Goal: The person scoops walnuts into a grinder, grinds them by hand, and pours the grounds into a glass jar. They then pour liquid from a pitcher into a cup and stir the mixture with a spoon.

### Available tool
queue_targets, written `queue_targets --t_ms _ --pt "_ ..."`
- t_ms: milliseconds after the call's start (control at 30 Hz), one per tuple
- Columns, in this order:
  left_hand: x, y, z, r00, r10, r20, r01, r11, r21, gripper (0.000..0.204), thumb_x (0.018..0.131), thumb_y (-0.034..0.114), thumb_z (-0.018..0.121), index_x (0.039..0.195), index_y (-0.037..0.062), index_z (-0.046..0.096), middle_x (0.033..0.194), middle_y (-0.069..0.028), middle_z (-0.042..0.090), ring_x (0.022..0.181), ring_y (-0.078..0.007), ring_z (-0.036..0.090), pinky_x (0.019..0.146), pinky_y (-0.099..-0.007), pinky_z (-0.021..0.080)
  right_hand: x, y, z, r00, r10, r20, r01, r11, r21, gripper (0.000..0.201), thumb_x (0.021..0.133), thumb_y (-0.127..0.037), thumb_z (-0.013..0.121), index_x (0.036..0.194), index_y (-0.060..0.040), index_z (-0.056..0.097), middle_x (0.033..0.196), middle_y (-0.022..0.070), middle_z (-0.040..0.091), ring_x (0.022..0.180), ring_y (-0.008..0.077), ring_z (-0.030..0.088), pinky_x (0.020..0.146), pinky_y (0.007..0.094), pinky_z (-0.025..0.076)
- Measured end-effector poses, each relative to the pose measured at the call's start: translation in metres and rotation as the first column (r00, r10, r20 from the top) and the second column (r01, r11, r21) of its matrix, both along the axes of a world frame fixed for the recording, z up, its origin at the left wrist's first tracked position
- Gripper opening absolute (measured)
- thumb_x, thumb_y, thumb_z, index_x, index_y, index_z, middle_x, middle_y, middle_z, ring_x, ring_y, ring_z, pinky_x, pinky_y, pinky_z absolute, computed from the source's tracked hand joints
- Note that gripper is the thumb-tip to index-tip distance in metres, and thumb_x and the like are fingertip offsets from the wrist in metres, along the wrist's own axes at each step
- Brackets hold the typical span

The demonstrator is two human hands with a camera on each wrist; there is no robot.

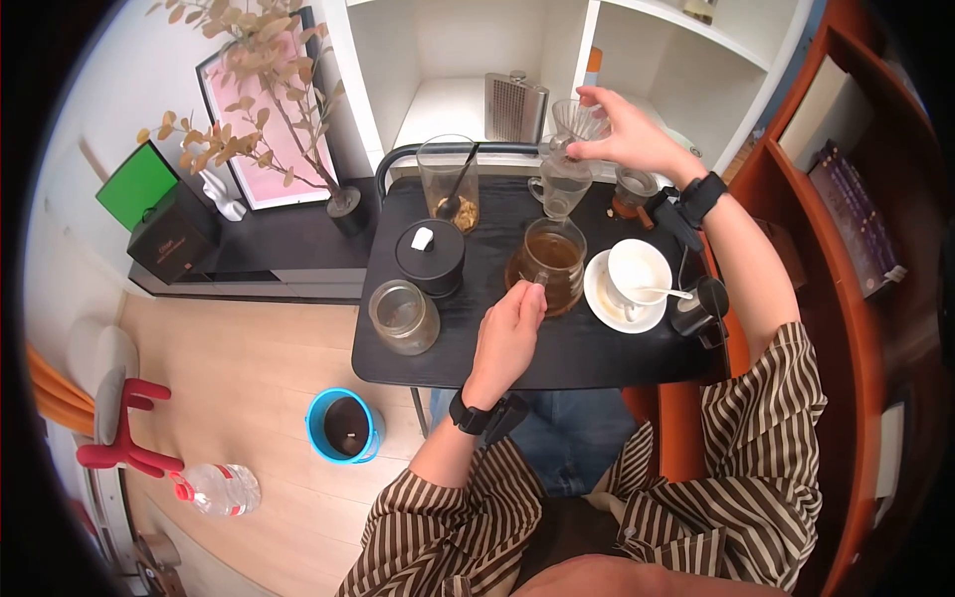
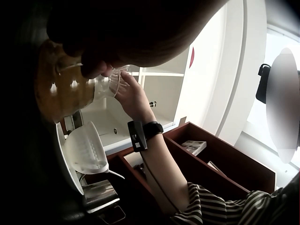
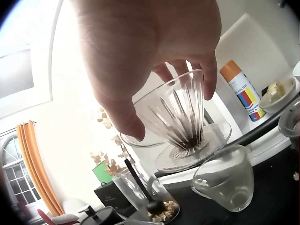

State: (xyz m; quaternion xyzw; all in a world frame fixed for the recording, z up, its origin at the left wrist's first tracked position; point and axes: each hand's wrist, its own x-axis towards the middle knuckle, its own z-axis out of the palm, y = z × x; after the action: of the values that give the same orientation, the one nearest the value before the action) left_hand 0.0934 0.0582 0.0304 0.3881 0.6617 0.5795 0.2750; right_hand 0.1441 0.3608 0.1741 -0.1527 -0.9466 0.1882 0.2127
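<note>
Up at the far edge of the small black table (image 1: 597, 353), the right hand (image 1: 625, 134) grips a ribbed glass dripper (image 1: 582, 121) by its rim, thumb on one side and fingertips (image 3: 208, 86) on the other, holding it in the air just above an empty glass cup (image 1: 560, 189). From the right wrist view the dripper (image 3: 180, 124) hangs tilted, its base clear of the cup (image 3: 225, 180) below and beside it.

Nearer the person, the left hand (image 1: 507, 333) pinches the handle of a glass pot of brown tea (image 1: 550, 261), which stands on the table about midway across. Just to its right, almost touching, sits a white cup with a spoon on a white saucer (image 1: 625, 289), close to the table's right edge, with a dark metal object (image 1: 699, 306) right at that edge.

To the left stand a black lidded canister (image 1: 430, 257) and a clear glass jar (image 1: 403, 316), the jar near the front-left corner. A tall glass with a spoon (image 1: 448, 182) stands at the back left. A small glass of amber liquid (image 1: 633, 191) sits under the right wrist.

Bare tabletop runs along the front edge between the jar and the saucer. Behind the table, a white shelf (image 1: 438, 99) holds a steel flask (image 1: 515, 106). On the floor to the left lie a blue bin (image 1: 343, 426) and a plastic bottle (image 1: 217, 490).
</note>
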Motion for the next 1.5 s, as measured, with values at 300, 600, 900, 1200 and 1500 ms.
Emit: queue_targets --t_ms 300,600,900,1200,1500 --pt "0.001 0.001 -0.002 1.000 0.001 -0.017 0.000 1.000 0.016 0.039 0.113 0.033 0.047 0.089 0.0035 0.057 0.070 -0.0016 0.053 0.067 -0.0117 0.049 0.064 -0.0299 0.041 -0.008 0.005 -0.031 0.995 0.010 0.104 -0.023 0.993 0.117 0.100 0.082 -0.043 0.084 0.155 0.0080 0.038 0.153 0.0296 0.047 0.143 0.0397 0.047 0.121 0.0434 0.038" --pt "-0.001 0.002 -0.004 0.998 -0.023 -0.066 0.024 0.999 0.024 0.040 0.115 0.033 0.043 0.089 0.0060 0.056 0.073 0.0019 0.049 0.069 -0.0086 0.043 0.065 -0.0272 0.038 0.028 -0.018 -0.024 0.999 0.036 -0.022 -0.028 0.963 0.268 0.093 0.087 -0.045 0.083 0.153 0.0036 0.040 0.149 0.0277 0.047 0.138 0.0431 0.048 0.117 0.0457 0.041" --pt "-0.005 0.005 -0.012 0.988 0.026 -0.153 -0.020 0.999 0.042 0.040 0.114 0.032 0.046 0.095 0.0023 0.065 0.071 -0.0032 0.061 0.066 -0.0145 0.055 0.067 -0.0319 0.047 0.153 -0.161 -0.027 0.907 -0.249 -0.339 0.243 0.968 -0.059 0.022 0.095 -0.018 0.074 0.084 -0.0006 0.067 0.071 0.0130 0.065 0.063 0.0279 0.065 0.060 0.0402 0.050" --pt "-0.002 0.015 -0.019 0.999 0.000 0.049 -0.008 0.988 0.156 0.035 0.113 0.032 0.052 0.101 0.0022 0.065 0.086 -0.0009 0.062 0.082 -0.0097 0.056 0.080 -0.0257 0.046 0.163 -0.195 -0.153 0.750 -0.574 -0.330 0.479 0.815 -0.327 0.022 0.097 -0.023 0.075 0.097 -0.0029 0.066 0.061 0.0115 0.066 0.056 0.0333 0.068 0.054 0.0446 0.050" --pt "0.001 0.029 -0.032 0.945 0.027 0.327 -0.142 0.932 0.334 0.028 0.112 0.024 0.055 0.090 0.0075 0.057 0.077 0.0042 0.048 0.070 -0.0067 0.041 0.066 -0.0255 0.035 0.154 -0.191 -0.164 0.745 -0.562 -0.358 0.368 0.795 -0.483 0.023 0.098 -0.022 0.072 0.092 -0.0009 0.067 0.070 0.0161 0.071 0.065 0.0375 0.071 0.058 0.0454 0.052"
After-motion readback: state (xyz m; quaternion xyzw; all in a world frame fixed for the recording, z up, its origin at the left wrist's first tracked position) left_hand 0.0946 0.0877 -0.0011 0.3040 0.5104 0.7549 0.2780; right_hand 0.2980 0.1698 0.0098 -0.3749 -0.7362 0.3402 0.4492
